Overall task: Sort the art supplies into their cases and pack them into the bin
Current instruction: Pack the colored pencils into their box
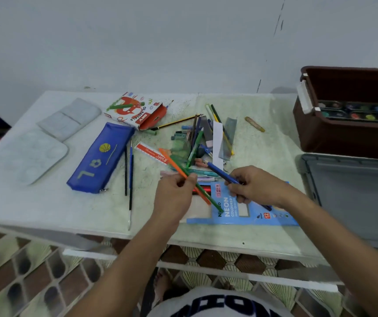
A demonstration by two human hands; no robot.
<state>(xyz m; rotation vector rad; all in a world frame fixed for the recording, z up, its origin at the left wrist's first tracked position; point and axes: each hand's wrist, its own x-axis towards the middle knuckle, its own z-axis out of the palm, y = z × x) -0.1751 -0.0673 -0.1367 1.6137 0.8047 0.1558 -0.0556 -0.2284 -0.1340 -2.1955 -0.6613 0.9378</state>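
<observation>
Left hand (pixel 176 191), centre of the frame, pinches an orange pencil (pixel 176 167) and a green pencil (pixel 208 197) together near their middles; both slant from upper left to lower right over the blue neon coloured-pencil box (pixel 247 211). Right hand (pixel 255 185), just right of it, grips a blue pencil (pixel 221 172) with curled fingers, tip pointing toward the loose pile (pixel 202 138) of pens, pencils and rulers at mid-frame.

The neon box lies flat on the tabletop (pixel 46 207) under both hands, its open end toward the left hand, with red pencils showing inside.

Other cases: blue zip pouch (pixel 100 159) at left centre, oil pastels box (pixel 137 110) above it. Two thin brushes (pixel 128 179) lie beside the pouch. One stray yellow crayon (pixel 254 124) sits apart at upper right. The brown bin (pixel 343 136) at the right edge already holds a watercolour palette (pixel 354 110); a grey lid (pixel 354 191) lies below it.

Handling judgement: the pencils are light, stiff and smooth, prone to rolling, and their tips may snap if dropped. We judge a mid-shaft pinch best, feeding them blunt end first into the box mouth. The box is thin card and likely to buckle, so we would steady it by its long edges.
</observation>
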